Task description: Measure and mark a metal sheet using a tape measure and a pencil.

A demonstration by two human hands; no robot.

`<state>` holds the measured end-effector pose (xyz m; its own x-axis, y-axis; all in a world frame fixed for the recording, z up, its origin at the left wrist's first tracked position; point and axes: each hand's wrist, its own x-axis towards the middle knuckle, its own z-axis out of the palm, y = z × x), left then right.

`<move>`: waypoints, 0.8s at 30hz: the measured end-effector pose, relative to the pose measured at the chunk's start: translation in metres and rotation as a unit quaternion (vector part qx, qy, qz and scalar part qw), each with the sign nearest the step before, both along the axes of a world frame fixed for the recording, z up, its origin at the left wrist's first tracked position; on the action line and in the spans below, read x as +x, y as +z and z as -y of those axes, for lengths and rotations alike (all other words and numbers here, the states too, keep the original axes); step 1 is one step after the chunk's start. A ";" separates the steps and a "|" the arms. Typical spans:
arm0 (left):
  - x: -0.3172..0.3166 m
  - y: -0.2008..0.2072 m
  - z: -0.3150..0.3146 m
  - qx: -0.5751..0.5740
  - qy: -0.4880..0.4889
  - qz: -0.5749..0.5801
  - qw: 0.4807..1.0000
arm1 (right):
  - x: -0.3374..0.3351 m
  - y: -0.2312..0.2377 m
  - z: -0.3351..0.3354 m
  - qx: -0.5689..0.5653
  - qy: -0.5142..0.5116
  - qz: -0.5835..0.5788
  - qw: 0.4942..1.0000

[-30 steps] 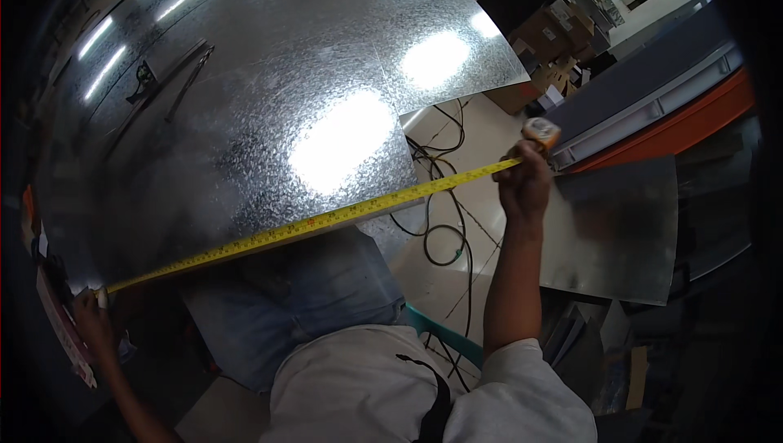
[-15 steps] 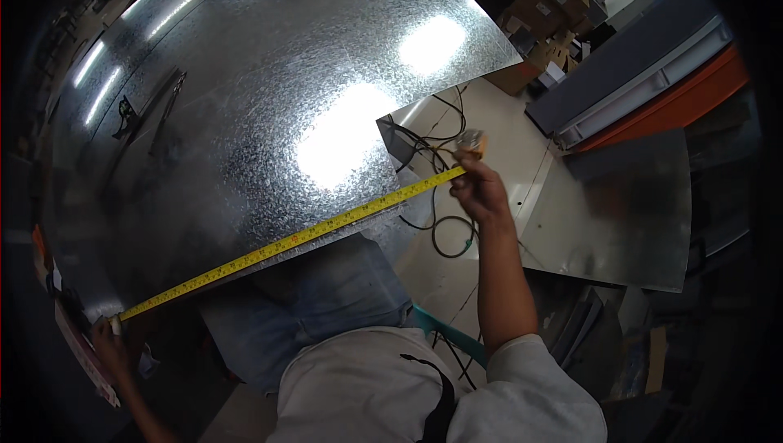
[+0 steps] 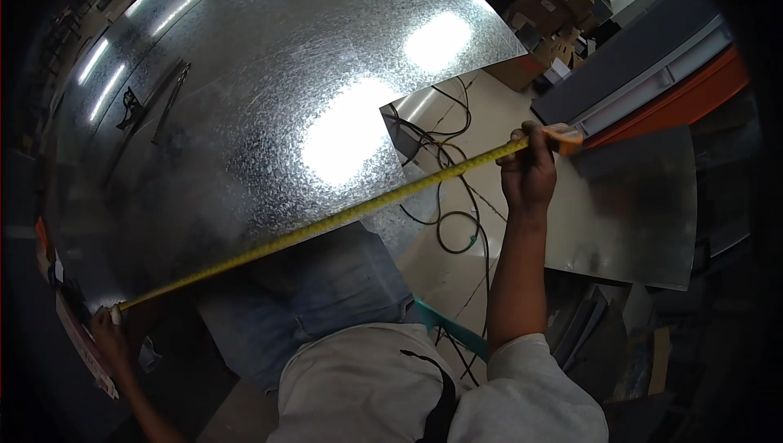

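Has a tape measure (image 3: 326, 221) already stretched along the near edge of the metal sheet (image 3: 220, 133), pinched in the left hand (image 3: 108, 333) at its left corner, gripped in the right hand (image 3: 530, 175) beyond its right, reading probably undone.

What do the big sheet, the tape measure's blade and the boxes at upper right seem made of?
Sheet: likely galvanised metal, shiny, from its mottled grain and bright reflections. Blade: probably yellow coated metal, spanning nearly straight beyond the sheet; blur obscures its finish. Boxes: apparently matt cardboard, going by their brown colour.
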<state>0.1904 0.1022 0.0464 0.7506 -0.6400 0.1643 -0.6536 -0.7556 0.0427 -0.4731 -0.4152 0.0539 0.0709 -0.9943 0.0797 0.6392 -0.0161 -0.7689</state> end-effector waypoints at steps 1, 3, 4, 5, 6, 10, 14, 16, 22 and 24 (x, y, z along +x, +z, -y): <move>0.001 -0.001 -0.002 -0.016 -0.012 -0.003 1.000 | 0.001 -0.003 0.000 -0.002 -0.035 -0.063 0.997; 0.006 -0.003 -0.005 0.007 -0.002 0.006 1.000 | 0.005 -0.011 0.000 0.011 -0.116 -0.189 0.975; 0.009 -0.004 -0.006 0.011 -0.002 0.009 1.000 | 0.007 -0.014 0.000 0.006 -0.129 -0.179 0.975; 0.011 -0.004 -0.008 0.026 -0.015 0.018 0.999 | 0.007 -0.017 0.001 -0.002 -0.149 -0.201 0.968; 0.012 -0.003 -0.010 0.043 -0.028 0.027 0.998 | 0.008 -0.020 0.000 -0.007 -0.165 -0.223 0.961; 0.009 0.002 -0.007 0.045 -0.018 -0.003 0.999 | 0.006 -0.025 -0.002 0.013 -0.185 -0.252 0.950; 0.000 0.010 0.003 -0.008 0.034 -0.057 0.998 | 0.007 -0.019 -0.002 0.057 -0.165 -0.244 0.954; -0.002 0.014 0.003 -0.028 0.036 -0.092 0.995 | 0.007 -0.012 0.000 0.089 -0.152 -0.263 0.949; 0.019 0.011 -0.010 -0.031 0.021 -0.127 0.991 | -0.003 -0.009 0.004 0.115 -0.119 -0.285 0.944; 0.026 0.008 -0.010 0.105 -0.038 -0.003 0.994 | -0.009 -0.019 0.004 0.109 -0.079 -0.230 0.964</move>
